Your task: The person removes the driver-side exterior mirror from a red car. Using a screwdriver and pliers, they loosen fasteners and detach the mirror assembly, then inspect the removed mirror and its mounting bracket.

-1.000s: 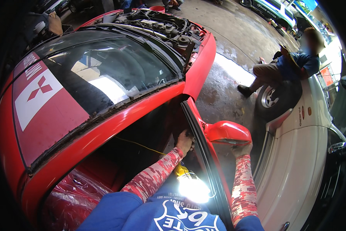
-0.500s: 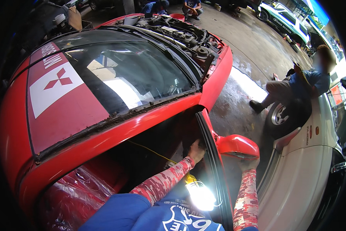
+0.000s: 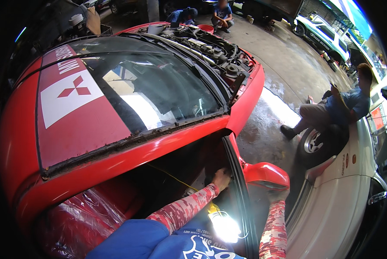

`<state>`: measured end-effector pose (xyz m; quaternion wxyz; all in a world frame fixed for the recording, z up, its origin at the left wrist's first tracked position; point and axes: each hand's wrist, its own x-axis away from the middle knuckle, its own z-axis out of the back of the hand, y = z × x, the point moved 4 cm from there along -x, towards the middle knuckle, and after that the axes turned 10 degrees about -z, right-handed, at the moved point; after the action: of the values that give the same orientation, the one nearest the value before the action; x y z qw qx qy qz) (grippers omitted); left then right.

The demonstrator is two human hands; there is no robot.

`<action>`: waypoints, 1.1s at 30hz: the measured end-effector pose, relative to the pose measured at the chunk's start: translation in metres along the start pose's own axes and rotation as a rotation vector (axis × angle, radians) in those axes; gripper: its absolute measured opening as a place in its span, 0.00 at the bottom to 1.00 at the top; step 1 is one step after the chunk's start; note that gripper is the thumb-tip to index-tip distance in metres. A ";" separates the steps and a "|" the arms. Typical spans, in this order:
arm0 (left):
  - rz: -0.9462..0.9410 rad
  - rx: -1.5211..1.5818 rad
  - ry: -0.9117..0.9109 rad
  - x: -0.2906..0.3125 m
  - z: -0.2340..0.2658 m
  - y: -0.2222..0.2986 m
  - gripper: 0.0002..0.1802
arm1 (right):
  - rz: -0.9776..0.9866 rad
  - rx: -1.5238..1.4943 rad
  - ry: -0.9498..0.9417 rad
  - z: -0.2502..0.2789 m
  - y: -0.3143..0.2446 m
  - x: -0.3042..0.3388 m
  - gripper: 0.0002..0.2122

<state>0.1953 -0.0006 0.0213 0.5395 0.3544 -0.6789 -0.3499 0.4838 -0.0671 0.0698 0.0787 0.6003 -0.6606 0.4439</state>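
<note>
The open door (image 3: 236, 172) of a red car stands between my two hands. My left hand (image 3: 222, 179) reaches to the inner side of the door, level with the mirror; its fingers curl in, and their tips and anything between them are hidden in shadow. On the outer side, my right hand (image 3: 278, 195) grips the red side mirror (image 3: 267, 174) at its lower outer end, its fingers mostly hidden behind the housing. A bright work lamp (image 3: 225, 225) with a yellow handle glows beside the door, below my left hand. A yellow cord (image 3: 169, 175) runs through the cabin.
Clear plastic (image 3: 87, 216) covers a red seat. The engine bay (image 3: 210, 49) lies exposed ahead. A light-coloured vehicle (image 3: 338, 207) stands close on the right, where a person (image 3: 346, 101) sits by its wheel. Two people crouch near a red basin (image 3: 205, 28) beyond the car.
The view has shifted slightly, so the car sits a little lower and further right. Both hands keep their places at the door and mirror.
</note>
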 end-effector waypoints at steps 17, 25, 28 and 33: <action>0.354 0.275 -0.149 -0.002 -0.004 -0.010 0.14 | -0.022 0.312 0.190 0.046 -0.022 -0.013 0.20; 0.150 0.175 0.093 0.008 0.002 0.007 0.06 | 0.151 0.806 0.307 0.055 -0.049 0.006 0.17; 0.081 0.149 0.031 0.010 0.005 0.009 0.06 | 0.077 0.906 0.094 0.036 -0.057 0.024 0.15; 0.078 0.088 -0.005 0.008 0.003 0.004 0.09 | 0.037 1.220 -0.058 0.006 -0.070 0.040 0.22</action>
<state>0.1908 -0.0046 0.0282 0.5351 0.3501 -0.7082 -0.2992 0.5357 -0.0921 0.1266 -0.3052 0.5374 -0.2995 0.7269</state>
